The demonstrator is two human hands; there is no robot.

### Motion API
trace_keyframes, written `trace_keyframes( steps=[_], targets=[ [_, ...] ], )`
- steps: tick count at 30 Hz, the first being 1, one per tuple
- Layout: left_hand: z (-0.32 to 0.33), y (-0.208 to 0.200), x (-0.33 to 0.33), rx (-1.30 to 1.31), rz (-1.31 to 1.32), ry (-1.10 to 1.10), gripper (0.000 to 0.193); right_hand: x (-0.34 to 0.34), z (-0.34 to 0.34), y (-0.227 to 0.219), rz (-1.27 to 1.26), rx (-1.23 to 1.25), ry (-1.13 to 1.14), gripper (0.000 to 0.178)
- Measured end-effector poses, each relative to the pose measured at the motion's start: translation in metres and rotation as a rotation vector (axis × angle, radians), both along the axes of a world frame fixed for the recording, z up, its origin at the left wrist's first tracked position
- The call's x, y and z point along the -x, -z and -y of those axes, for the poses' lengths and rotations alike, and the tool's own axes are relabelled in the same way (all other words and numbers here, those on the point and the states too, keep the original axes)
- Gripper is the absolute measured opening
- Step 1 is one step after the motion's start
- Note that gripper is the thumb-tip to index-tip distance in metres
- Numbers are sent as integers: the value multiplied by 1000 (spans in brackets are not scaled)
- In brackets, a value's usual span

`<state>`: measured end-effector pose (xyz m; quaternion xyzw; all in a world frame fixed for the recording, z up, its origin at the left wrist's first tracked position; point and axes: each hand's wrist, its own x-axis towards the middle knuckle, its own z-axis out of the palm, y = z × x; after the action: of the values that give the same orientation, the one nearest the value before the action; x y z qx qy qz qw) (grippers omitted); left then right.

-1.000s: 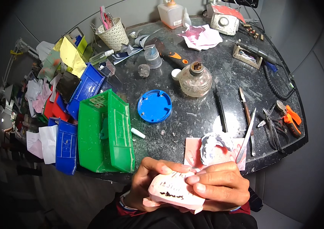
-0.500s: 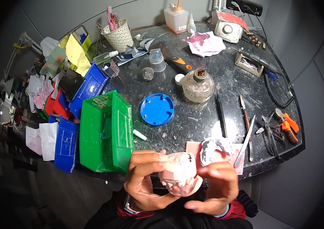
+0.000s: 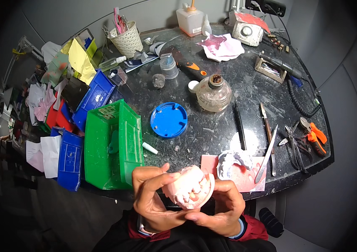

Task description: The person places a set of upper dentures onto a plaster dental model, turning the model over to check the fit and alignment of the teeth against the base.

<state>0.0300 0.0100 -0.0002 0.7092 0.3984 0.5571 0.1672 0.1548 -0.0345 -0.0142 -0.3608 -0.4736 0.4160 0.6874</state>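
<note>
Pink dental cast (image 3: 189, 191) gripped between both hands (image 3: 187, 203) near table edge.

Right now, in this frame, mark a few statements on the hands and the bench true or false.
1. Both hands hold the pink plaster dental model: true; left hand and right hand cup it.
2. The round blue plastic lid lies inside the green plastic bin: false; it lies on the dark worktop beside the bin.
3. The glass oil lamp stands upright: true.
4. The orange-handled pliers are in the right hand's grip: false; they lie at the worktop's right edge.
</note>
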Motion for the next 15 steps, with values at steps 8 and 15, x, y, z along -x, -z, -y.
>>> trace_keyframes(
  steps=[8,15],
  targets=[
    [0,-1,3,89,36,31,72,3,1,-5,132,-29,39,57],
    [0,5,8,34,-6,-3,74,2,-2,-5,157,-23,33,60]
  ],
)
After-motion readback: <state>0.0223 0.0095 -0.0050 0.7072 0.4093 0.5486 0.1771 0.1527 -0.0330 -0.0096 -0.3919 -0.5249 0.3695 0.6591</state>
